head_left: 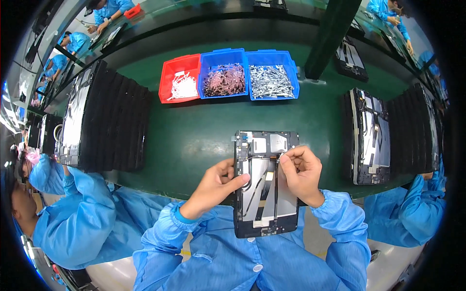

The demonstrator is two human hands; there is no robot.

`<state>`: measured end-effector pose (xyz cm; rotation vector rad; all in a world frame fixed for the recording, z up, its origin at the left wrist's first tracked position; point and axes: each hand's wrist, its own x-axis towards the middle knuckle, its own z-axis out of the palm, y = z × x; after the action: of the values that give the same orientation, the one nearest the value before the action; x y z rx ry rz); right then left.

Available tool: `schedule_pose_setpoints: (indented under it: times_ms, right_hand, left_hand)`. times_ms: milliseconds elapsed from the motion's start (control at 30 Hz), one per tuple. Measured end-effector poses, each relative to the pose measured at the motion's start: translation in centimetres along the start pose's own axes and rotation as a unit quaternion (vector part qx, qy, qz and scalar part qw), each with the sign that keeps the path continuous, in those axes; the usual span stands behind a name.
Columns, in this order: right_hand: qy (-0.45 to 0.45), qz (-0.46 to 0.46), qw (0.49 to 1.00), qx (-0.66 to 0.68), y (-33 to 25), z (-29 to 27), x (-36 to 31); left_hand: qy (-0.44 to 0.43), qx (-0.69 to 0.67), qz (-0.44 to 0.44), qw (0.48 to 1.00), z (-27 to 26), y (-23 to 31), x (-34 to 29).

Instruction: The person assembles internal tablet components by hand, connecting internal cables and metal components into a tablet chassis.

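Observation:
An opened tablet [264, 191], its inner side up, lies tilted over the table's near edge in front of me. Silvery plates, black cables and a black frame show inside it. My left hand [211, 188] is closed on the tablet's left edge, the thumb resting on the inner side. Over the upper right part of the tablet is my right hand [303, 175], thumb and forefinger pinched together close to a dark cable end. Whatever sits between those fingertips is too small to make out.
Past the tablet stand a red bin [166, 80] of white strips, a blue bin [221, 52] of pinkish parts and another blue bin [272, 54] of silvery parts. Tablet stacks rise at left [116, 119] and right [371, 140]. A green post [330, 43] stands behind; co-workers sit on both sides.

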<state>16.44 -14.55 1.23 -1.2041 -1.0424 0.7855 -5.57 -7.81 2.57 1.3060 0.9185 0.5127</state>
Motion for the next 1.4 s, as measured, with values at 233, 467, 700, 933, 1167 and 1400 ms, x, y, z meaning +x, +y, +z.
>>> schedule_pose_setpoints:
  times_ms: [233,467,700,933,1167,1400]
  right_hand:
    - [0.034,-0.002,0.996,0.084,-2.1,0.5,2.8]
    - [0.283,-0.03,0.958,0.028,2.0,-6.5,10.2]
    - [0.318,-0.025,0.946,-0.049,5.6,-10.5,10.8]
    - [0.347,-0.018,0.933,-0.091,4.7,-9.8,11.4]
    - [-0.076,0.002,0.991,0.112,-9.6,0.5,6.3]
    - [-0.241,0.112,0.931,0.249,-13.3,4.8,5.5]
  left_hand:
    - [-0.023,-0.155,-0.127,0.979,1.2,3.3,-0.7]
    - [0.191,-0.037,0.17,0.966,-1.4,4.0,-2.8]
    - [0.304,-0.008,0.378,0.875,-2.9,2.2,-1.5]
    - [0.492,0.212,0.417,0.734,-6.3,-2.6,-2.0]
    - [0.317,0.378,0.496,0.715,-1.4,2.2,1.0]
    - [0.248,0.405,0.495,0.727,-1.2,3.0,0.8]
